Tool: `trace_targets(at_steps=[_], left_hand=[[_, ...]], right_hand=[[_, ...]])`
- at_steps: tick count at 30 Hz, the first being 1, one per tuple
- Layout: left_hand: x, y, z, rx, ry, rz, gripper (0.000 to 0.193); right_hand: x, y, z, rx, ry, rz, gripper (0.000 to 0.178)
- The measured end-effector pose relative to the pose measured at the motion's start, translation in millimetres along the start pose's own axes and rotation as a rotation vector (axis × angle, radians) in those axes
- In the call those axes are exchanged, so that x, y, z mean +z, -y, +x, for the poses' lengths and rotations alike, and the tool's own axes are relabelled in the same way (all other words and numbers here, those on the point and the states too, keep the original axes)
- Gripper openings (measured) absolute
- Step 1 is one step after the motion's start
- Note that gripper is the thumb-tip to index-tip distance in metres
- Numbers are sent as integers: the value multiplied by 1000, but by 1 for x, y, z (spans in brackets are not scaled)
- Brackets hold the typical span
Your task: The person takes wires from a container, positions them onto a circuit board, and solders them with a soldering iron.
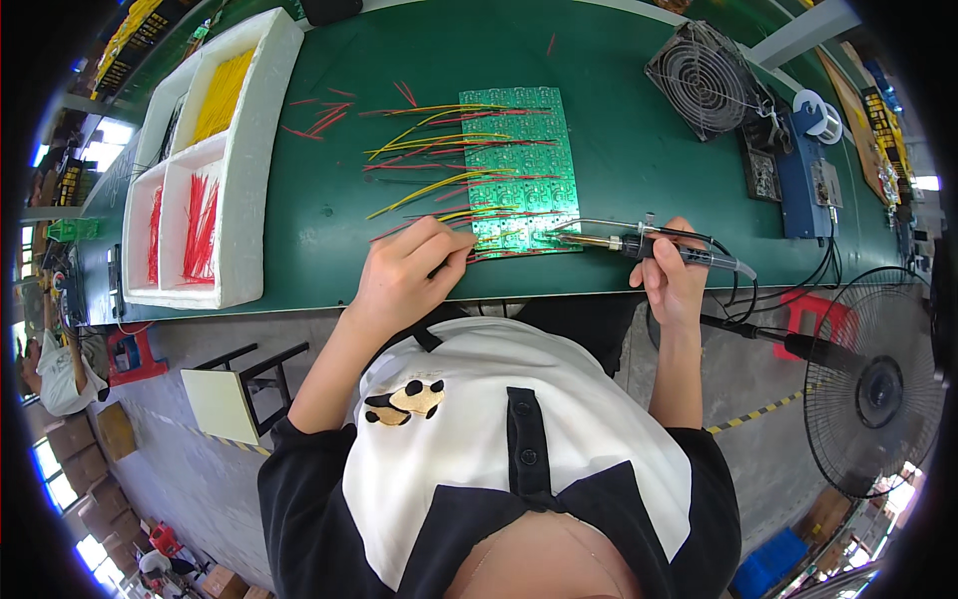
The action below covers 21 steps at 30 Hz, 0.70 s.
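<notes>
A green circuit board panel [544,155] lies on the green table, with red and yellow wires [429,183] running off its left side. My right hand [671,270] grips a soldering iron [639,246], whose tip and thin feed tube point left onto the panel's lower part. At the panel's lower left corner, my left hand [411,265] has its thumb and forefinger pinched together. A wire seems to lie between those fingertips, though they mostly hide it.
A white foam box [257,150] with yellow and red wires in compartments stands at the left. Loose red wires [324,120] lie beside it. A small black fan [699,80] and a blue solder-feed unit [806,175] with a spool are at the right. A floor fan [878,389] stands below right.
</notes>
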<state>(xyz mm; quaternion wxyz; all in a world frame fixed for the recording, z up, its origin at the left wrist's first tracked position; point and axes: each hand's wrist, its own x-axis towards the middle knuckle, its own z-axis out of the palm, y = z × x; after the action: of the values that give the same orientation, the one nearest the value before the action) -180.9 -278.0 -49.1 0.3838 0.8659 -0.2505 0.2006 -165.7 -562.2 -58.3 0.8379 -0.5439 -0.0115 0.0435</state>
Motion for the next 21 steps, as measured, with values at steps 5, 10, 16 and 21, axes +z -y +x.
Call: trace_targets(at_steps=[5, 10, 16, 21], left_hand=[[-1, 3, -5, 27, 58, -26, 16], [2, 4, -5, 3, 39, -58, 18], [1, 6, -7, 19, 64, -40, 18], [1, 6, -6, 7, 79, -39, 18]], right_hand=[[3, 1, -1, 15, 13, -66, 17], [3, 0, -1, 29, 27, -104, 18], [6, 0, -1, 32, 41, -167, 16], [7, 0, -1, 41, 39, -179, 16]])
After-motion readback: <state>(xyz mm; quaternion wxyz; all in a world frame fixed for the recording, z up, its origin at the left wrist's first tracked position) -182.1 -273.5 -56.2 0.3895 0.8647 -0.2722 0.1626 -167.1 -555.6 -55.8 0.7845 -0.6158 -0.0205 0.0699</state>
